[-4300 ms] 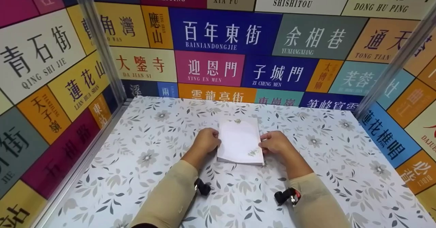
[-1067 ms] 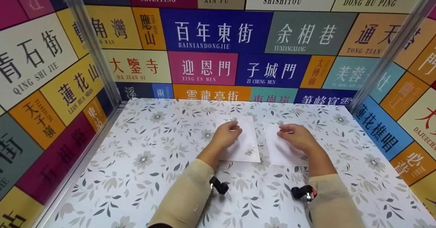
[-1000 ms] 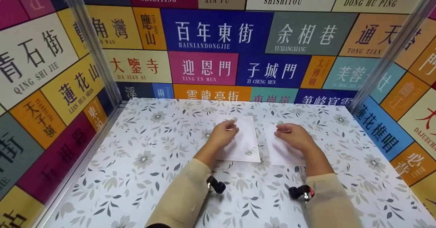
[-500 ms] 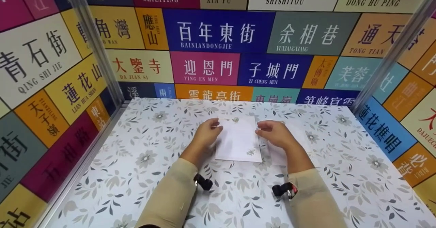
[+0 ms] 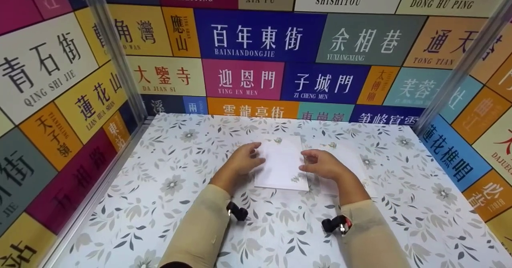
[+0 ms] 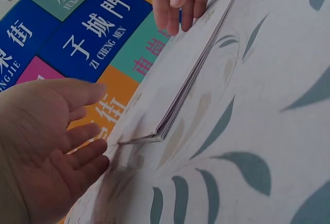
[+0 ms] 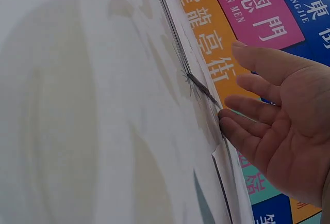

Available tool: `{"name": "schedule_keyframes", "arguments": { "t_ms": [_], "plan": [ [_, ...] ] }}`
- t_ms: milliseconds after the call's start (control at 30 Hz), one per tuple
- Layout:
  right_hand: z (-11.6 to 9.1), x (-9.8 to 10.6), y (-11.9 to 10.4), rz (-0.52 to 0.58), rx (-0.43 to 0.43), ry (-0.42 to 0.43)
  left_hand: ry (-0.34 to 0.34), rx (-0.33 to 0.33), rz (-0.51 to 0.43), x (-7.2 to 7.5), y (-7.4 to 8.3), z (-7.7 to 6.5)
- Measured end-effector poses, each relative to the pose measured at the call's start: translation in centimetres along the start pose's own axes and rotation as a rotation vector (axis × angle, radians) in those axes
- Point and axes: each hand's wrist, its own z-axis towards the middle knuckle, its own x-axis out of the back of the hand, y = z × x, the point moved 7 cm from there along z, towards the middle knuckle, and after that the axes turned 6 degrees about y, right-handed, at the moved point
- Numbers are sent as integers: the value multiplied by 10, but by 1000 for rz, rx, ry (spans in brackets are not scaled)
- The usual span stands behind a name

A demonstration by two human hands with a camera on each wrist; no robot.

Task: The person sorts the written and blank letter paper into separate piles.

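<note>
A thin stack of white paper sheets [image 5: 281, 166] with small floral prints lies on the table, its layered edges [image 6: 180, 92] visible in the left wrist view. To its right lies another white sheet [image 5: 352, 160], partly hidden under my right hand and forearm. My left hand [image 5: 241, 159] hovers at the stack's left edge, fingers loosely bent and holding nothing. On the opposite side my right hand [image 5: 325, 165] is between the stack and the other sheet, thumb and fingers apart. In the right wrist view, the right hand's fingertips [image 7: 223, 118] are at a paper edge; contact is unclear.
A white cloth with grey flowers and leaves covers the table [image 5: 172, 220]. Colourful sign-printed panels [image 5: 260, 36] enclose the back and both sides, with metal posts [image 5: 120, 56] at the corners. Small black cameras [image 5: 238, 212] are worn on both wrists.
Earlier both hands held the stack's sides; later a separate sheet lay to its right, with one hand over each. Since then both hands have shifted left to flank the stack.
</note>
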Motion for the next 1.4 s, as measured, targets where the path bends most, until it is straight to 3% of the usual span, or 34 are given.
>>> {"name": "schedule_keyframes", "arguments": {
  "t_ms": [233, 400, 767, 1033, 1267, 1400],
  "plan": [
    [-3, -11, 0, -155, 58, -148, -222, -65, 255, -11, -1, -10],
    [-6, -19, -4, -277, 97, -220, -283, -87, 397, -20, -1, -14],
    [-9, -21, -3, -321, 77, -216, -288, -41, 441, -24, -3, -15],
    [-5, -19, -5, -312, 110, -200, -233, -61, 441, -22, 2, -12],
    [-4, -18, -8, -270, 109, -129, -159, -179, 484, -22, 10, -9],
    [-4, -17, -7, -276, 107, -92, -120, -212, 476, -21, 13, -10]
  ]
}}
